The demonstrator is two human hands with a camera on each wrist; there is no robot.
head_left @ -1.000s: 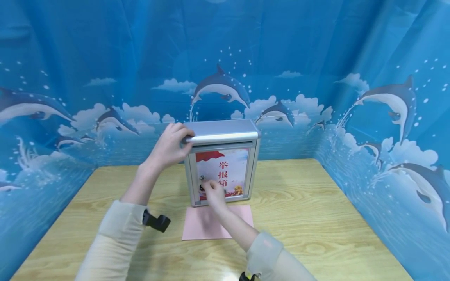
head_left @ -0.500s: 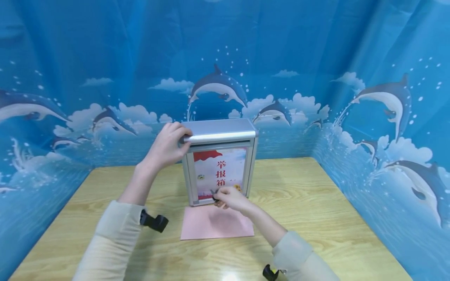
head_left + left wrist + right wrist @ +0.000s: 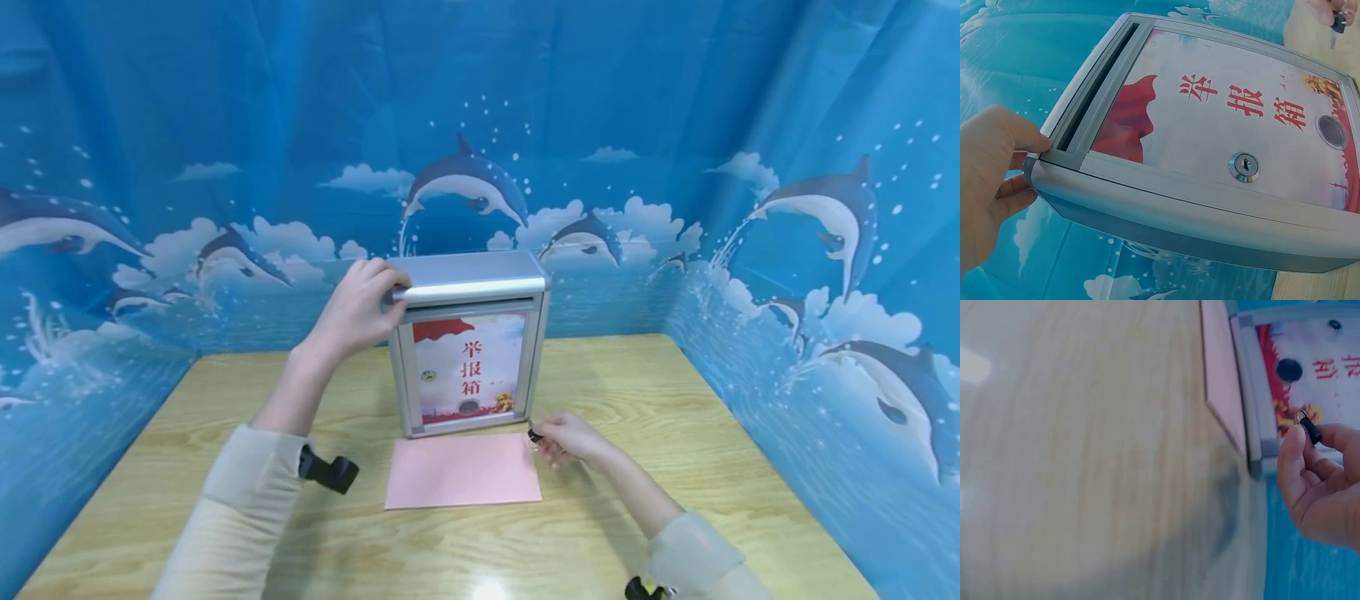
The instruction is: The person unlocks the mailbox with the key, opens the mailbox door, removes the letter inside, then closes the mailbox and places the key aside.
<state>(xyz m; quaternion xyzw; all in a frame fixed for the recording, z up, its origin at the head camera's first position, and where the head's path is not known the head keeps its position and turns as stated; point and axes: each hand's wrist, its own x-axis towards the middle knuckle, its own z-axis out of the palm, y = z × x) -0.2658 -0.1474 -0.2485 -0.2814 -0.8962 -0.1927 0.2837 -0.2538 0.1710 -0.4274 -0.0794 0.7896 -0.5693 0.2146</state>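
A silver metal box [image 3: 472, 293] stands upright on the table, with a slot near its top and red Chinese characters on its front panel. My left hand [image 3: 362, 307] grips its upper left corner, thumb below and fingers over the top edge. The round lock [image 3: 1245, 166] on the front shows a bare keyhole in the left wrist view. My right hand [image 3: 572, 440] pinches a key [image 3: 1339, 24] with a black head between thumb and index finger, off the box's lower right corner. A small metal ring [image 3: 1300, 417] hangs at the key's head.
A pink rectangular sheet [image 3: 462, 473] lies on the wooden table [image 3: 645, 400] just in front of the box. Blue dolphin-print curtain [image 3: 300, 167] surrounds the table at the back and sides.
My right hand has drawn away from the lock and moved to the right, carrying the key past the box's lower right corner. My left hand keeps its grip on the box.
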